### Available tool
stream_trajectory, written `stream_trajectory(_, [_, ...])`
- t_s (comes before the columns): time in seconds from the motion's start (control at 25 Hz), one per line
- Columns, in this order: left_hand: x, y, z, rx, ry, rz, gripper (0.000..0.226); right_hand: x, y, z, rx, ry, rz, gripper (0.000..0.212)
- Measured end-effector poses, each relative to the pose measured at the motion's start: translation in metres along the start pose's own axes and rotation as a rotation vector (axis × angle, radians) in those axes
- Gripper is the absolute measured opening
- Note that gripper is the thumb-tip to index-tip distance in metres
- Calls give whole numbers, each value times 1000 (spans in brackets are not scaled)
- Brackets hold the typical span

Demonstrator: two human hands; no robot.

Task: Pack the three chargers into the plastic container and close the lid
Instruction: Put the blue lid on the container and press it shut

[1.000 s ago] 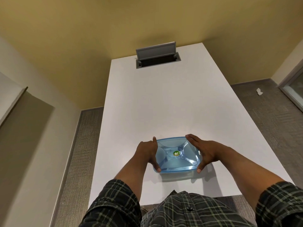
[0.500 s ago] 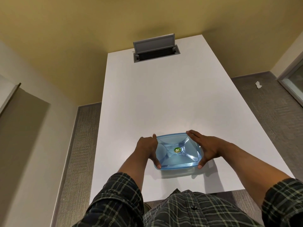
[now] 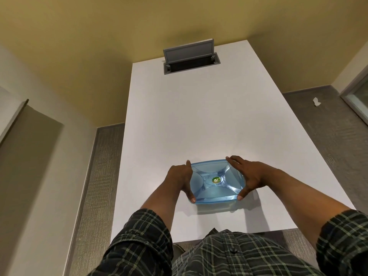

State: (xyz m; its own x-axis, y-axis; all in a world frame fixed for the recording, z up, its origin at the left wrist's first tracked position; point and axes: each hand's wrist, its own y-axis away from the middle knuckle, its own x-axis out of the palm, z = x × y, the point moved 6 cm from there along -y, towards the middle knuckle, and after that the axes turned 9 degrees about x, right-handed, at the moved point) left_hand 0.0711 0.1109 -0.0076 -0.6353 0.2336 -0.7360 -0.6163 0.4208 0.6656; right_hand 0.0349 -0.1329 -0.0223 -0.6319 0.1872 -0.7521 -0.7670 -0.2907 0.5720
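A translucent blue plastic container (image 3: 216, 181) sits on the white table (image 3: 199, 120) near its front edge, with its lid on and a green sticker at the lid's centre. My left hand (image 3: 179, 179) grips the container's left side, thumb at the front left corner. My right hand (image 3: 250, 176) grips its right side, fingers over the far right corner and thumb at the front right corner. No charger is visible; the lid hides what is inside.
A grey cable box (image 3: 190, 56) with its flap raised is set into the table's far end. A scrap of white paper (image 3: 316, 102) lies on the grey carpet at the right. A yellow wall stands behind the table.
Both hands have stayed on the container's sides. The view has shifted slightly, so the container sits a little higher in the frame.
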Motion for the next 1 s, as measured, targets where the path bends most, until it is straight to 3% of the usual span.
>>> stream_trajectory(0.32, [8,-3,6,6,157,88,160,3,-9,-6,-3,24,-22,158])
stream_trajectory(0.68, [10,-6,10,5,152,27,150,8,-14,-16,-22,10,-56,155])
stream_trajectory(0.76, [10,-6,10,3,124,20,151,1,-16,-15,10,-124,-105,131])
stream_trajectory(0.92, [7,-3,8,4,83,-4,145,-15,-33,-30,262,-498,-363,40])
stream_trajectory(1.0, [7,-3,8,0,67,-13,142,-11,-38,-34,389,-588,-378,33])
